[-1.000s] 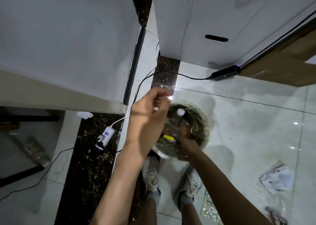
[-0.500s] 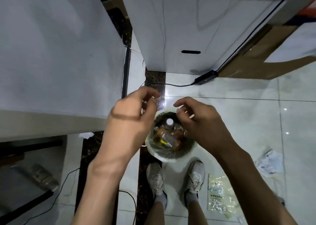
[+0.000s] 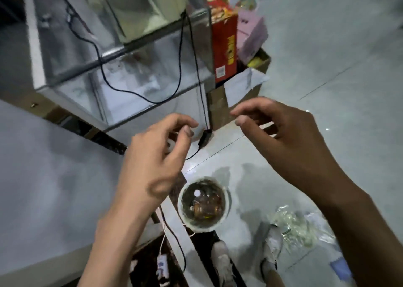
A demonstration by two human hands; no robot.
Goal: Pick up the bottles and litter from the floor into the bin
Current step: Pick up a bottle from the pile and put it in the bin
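Both hands hang in the air above the floor, fingers loosely curled and holding nothing: the left hand (image 3: 156, 156) near the counter (image 3: 54, 177), the right hand (image 3: 281, 138) apart from it. Below and between them stands the round bin (image 3: 226, 208) with bottles (image 3: 205, 204) inside. A crumpled clear plastic wrapper (image 3: 294, 228) lies on the tiled floor (image 3: 327, 68) beside the right shoe (image 3: 271, 249).

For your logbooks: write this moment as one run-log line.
left hand: empty | right hand: empty | bin: holds bottles | wrapper: on floor
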